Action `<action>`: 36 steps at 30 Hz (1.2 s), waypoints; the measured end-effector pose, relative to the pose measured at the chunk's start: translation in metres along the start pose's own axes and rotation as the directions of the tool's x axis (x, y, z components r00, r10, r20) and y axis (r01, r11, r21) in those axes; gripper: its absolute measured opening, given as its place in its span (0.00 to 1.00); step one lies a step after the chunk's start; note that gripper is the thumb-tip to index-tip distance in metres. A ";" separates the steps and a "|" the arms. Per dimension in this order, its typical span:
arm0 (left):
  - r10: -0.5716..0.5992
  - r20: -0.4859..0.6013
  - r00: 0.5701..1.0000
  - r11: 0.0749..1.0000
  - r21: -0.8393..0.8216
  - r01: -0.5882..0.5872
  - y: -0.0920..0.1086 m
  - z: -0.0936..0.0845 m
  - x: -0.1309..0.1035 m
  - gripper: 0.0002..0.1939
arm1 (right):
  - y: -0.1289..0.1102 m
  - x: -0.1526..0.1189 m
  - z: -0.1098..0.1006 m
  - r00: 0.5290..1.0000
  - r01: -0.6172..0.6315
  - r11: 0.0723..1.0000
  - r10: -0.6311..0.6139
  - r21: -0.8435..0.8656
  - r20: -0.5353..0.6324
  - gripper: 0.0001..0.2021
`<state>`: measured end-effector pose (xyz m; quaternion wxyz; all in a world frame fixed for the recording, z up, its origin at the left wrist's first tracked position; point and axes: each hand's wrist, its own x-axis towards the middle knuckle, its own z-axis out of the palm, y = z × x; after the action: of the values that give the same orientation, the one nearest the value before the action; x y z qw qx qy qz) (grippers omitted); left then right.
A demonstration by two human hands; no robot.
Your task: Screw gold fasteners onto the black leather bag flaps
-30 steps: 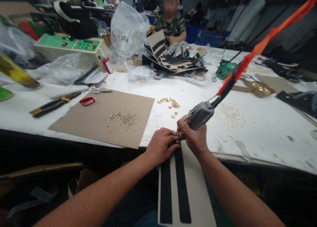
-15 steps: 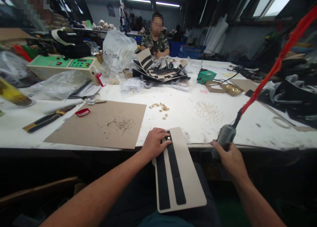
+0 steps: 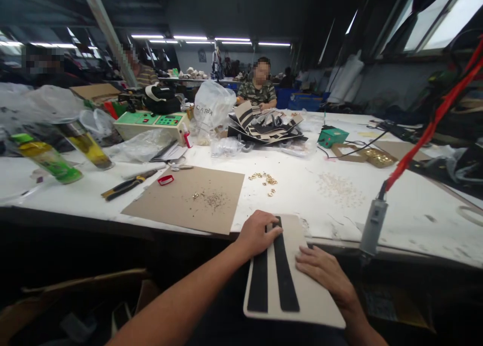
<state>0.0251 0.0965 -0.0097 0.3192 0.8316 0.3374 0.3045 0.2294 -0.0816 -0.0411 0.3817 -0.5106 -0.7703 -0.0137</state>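
A beige panel with black strips [image 3: 319,290] rests over my lap, its far end against the table edge. My left hand [image 3: 260,232] grips that far end, thumb on top of the right-hand black strip. On the panel's right side lies my right hand [image 3: 324,270], fingers stretched out and holding nothing. To the right of that hand a grey handheld power tool [image 3: 373,227] hangs from a red-wrapped cord [image 3: 433,119]. Small gold metal fittings [image 3: 269,180] lie on the table beyond my left hand.
A brown board [image 3: 181,205] with dark bits and a red ring lies left, beside yellow-black pliers [image 3: 128,185]. Two bottles stand farther left. A green-topped machine [image 3: 151,127], a pile of striped panels [image 3: 264,127] and a green box [image 3: 332,136] stand farther back. A person sits opposite.
My right hand has let go of the grey power tool and moved left onto the panel. The tool now hangs freely. My left hand still holds the panel, and the head view has shifted.
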 end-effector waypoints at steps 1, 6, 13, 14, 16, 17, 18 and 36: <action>-0.028 0.008 1.000 0.998 -0.052 0.028 0.007 -0.006 -0.005 0.13 | -0.004 0.009 -0.006 1.000 -0.003 0.997 0.006 0.073 -0.030 0.13; -0.224 0.224 0.949 0.545 -0.778 0.312 0.048 -0.036 -0.045 0.35 | -0.037 0.040 -0.040 0.859 -0.458 0.866 0.489 0.199 -0.152 0.14; -0.321 0.351 0.880 0.136 -0.902 0.410 0.066 -0.047 -0.063 0.30 | -0.054 0.097 -0.046 0.692 -0.698 0.564 0.690 0.441 0.213 0.23; -0.360 0.386 0.849 0.138 -0.878 0.458 0.064 -0.044 -0.061 0.27 | -0.046 0.102 -0.042 0.697 -0.701 0.548 0.662 0.457 0.275 0.23; -0.426 0.418 0.802 0.132 -0.848 0.513 0.056 -0.036 -0.056 0.25 | -0.018 0.109 -0.031 0.692 -0.712 0.560 0.663 0.424 0.285 0.23; -0.456 0.418 0.786 0.127 -0.843 0.522 0.052 -0.031 -0.055 0.25 | 0.001 0.110 -0.027 0.676 -0.725 0.575 0.700 0.380 0.230 0.23; -0.485 0.416 0.769 0.121 -0.839 0.530 0.047 -0.027 -0.053 0.24 | 0.023 0.111 -0.023 0.645 -0.748 0.579 0.749 0.325 0.152 0.24; -0.663 0.339 0.667 -0.070 -0.916 0.396 0.006 -0.020 -0.094 0.30 | 0.034 0.246 0.108 0.917 -0.333 0.912 0.254 0.239 0.308 0.10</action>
<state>-0.0420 0.0285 -0.0207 0.8109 0.1972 0.4010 0.3778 0.1479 0.1703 0.0180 0.3403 -0.5578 -0.7225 0.2258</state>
